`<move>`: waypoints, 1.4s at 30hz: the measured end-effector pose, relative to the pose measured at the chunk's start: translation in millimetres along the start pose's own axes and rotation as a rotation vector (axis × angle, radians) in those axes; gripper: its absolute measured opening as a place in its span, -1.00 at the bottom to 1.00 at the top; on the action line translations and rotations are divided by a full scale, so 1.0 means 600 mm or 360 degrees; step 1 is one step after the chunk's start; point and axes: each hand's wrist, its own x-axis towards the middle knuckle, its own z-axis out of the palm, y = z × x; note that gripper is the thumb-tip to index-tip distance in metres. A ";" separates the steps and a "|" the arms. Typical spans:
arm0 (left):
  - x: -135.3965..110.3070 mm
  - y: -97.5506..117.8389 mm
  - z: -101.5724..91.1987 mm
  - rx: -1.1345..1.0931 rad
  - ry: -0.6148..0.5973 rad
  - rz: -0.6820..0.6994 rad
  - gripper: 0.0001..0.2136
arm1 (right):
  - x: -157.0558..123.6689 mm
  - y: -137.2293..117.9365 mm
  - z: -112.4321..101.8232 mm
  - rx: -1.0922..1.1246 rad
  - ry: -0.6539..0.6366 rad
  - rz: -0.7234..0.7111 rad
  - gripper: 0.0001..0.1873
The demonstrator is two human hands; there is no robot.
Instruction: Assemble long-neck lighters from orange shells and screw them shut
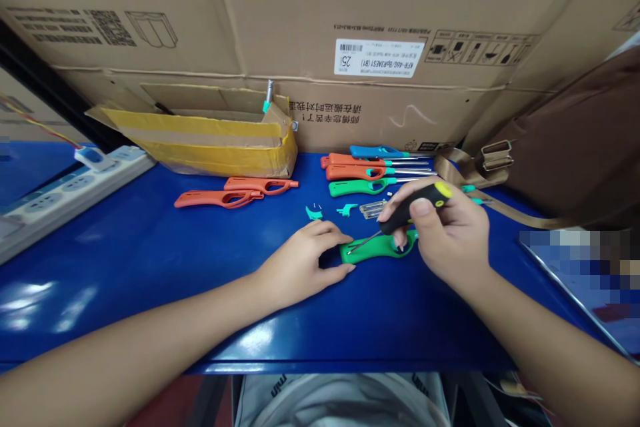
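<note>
A glossy blue desk point(150, 247) stood against a wall of large brown cardboard boxes point(280, 13) printed with black marks and a white label. Near the middle of the desk lay a green plastic gun-shaped lighter casing point(375, 248), flat on its side. The left hand point(300, 263) rested on the desk with its grip pinched around the casing's left end, fingers above and thumb below. The right hand point(450, 233) had its grip clenched around a screwdriver with a black and yellow handle point(415, 207), whose thin metal shaft slanted down to the left and met the casing's upper face.

Just behind them lay two small teal plastic parts point(314, 213). Farther back, a row of blue, orange and green long-nosed lighters point(370, 170) lay side by side. To the left were two orange casing halves point(235, 193), an open carton bound with yellow tape point(210, 137) and a white power strip point(65, 193). A tan strap with a metal buckle point(495, 157) lay at the right.
</note>
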 end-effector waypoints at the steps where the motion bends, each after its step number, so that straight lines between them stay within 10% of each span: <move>1: 0.000 0.000 0.000 0.0001 0.0002 0.0006 -0.68 | -0.001 0.000 0.000 -0.0001 -0.0012 -0.0005 -0.74; 42: 0.003 0.005 -0.003 0.0029 -0.0031 0.0017 -0.70 | -0.011 0.010 0.000 -0.0109 -0.0102 -0.0055 -0.70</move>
